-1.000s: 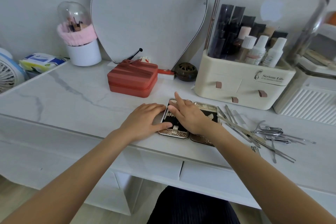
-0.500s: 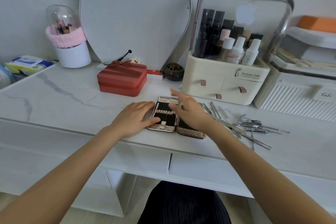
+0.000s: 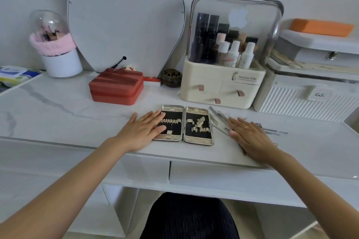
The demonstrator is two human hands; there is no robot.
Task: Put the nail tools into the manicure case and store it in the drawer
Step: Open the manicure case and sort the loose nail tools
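Case [image 3: 187, 125] of shiny gold metal lies open flat on the white marble desk [image 3: 68, 114], black inside. Left hand [image 3: 140, 132] rests flat on it, fingers straight. Right hand [image 3: 250, 137] lies flat on thin steel nail tools [image 3: 219, 117].

Lit softly and evenly by cool, diffuse daylight, with no hard shadows anywhere. Only faint, blurred shade under the left hand [image 3: 142, 132] and right hand [image 3: 250, 137] on the glossy white marble-patterned tabletop [image 3: 58, 114]. Pale sheen along that tabletop's front edge, plus 1 bright, washed-out patch of glare on the clear plastic dome of the cream cosmetics organiser [image 3: 238, 17]. Reasonably sharp at centre, where the open gold-framed manicure case with black lining [image 3: 184, 125] reads clearly. Softer and slightly smeared toward the borders. Strong wide-angle bending at the edges, stretching both forearms and curving the tabletop's line. Darker, murkier tones below the tabletop.
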